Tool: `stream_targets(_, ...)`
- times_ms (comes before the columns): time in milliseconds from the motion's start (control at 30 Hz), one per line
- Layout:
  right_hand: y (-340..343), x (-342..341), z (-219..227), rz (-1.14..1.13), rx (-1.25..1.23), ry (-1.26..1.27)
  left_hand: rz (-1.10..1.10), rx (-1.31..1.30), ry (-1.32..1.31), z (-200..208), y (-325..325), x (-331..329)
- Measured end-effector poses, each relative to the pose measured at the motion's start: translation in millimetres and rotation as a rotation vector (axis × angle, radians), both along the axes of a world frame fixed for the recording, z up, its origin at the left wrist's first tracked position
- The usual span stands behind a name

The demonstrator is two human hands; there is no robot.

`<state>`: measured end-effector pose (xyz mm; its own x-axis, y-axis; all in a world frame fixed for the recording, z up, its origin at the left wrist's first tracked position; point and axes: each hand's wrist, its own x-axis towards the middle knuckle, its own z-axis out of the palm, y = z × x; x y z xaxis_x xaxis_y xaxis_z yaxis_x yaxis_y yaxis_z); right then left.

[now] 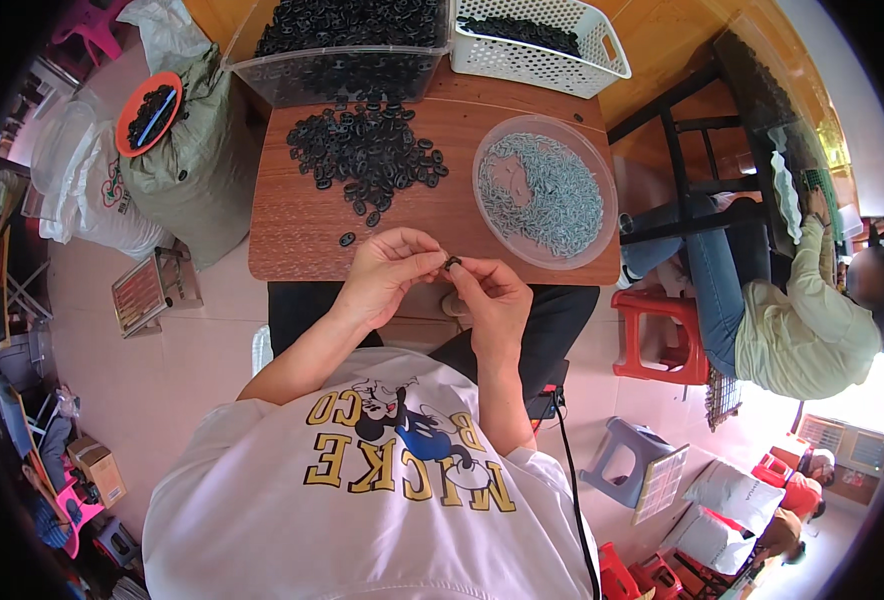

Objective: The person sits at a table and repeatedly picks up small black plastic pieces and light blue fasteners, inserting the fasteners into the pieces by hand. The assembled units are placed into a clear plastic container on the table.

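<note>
My left hand (387,278) and my right hand (494,305) meet just off the near edge of the wooden table. Between the right thumb and fingers sits a small black oval piece (452,263). The left thumb and forefinger are pinched close beside it; whatever they hold is too small to make out. Beyond my hands lies a loose pile of black oval pieces with holes (362,150), with one stray piece (347,240) nearer me. To the right, a round clear plastic tub (484,225) contains many small silvery screw-like parts (567,200).
Along the table's (442,215) far side stand a clear bin (312,75) of black pieces and a white perforated basket (587,75). A sack (197,170) bearing an orange bowl (122,140) is at left. Another person (802,335) sits at right, near a red stool (657,335).
</note>
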<state>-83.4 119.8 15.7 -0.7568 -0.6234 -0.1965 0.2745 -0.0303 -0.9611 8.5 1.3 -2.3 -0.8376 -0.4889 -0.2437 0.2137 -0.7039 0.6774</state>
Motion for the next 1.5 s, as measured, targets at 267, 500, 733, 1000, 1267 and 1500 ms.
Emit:
stream_targets(267,0.4,5.8,0.1,-0.021,0.099,0.174,0.017,-0.127,-0.049,0.1,0.7,0.4)
stream_targets(500,-1.3,1.0,-1.3,-0.011,0.065,0.087,0.008,-0.132,-0.12,-1.1,-2.9,1.6)
stream_targets(733,-0.7,-1.2,0.8,-0.014,0.016,0.015,0.022,0.021,-0.095,-0.9,-5.8,5.0)
stream_targets(1000,0.3,0.2,-5.4,0.03,0.023,0.04,-0.011,-0.014,-0.06,-3.8,-3.9,7.7)
stream_targets(1267,1.2,5.2,2.2,0.032,0.116,0.149,-0.004,-0.115,-0.074,-2.4,-1.7,9.0)
stream_targets(1500,3.7,8.3,-7.2,0.031,0.164,0.254,-0.049,-0.224,-0.122,-3.2,-2.1,11.0)
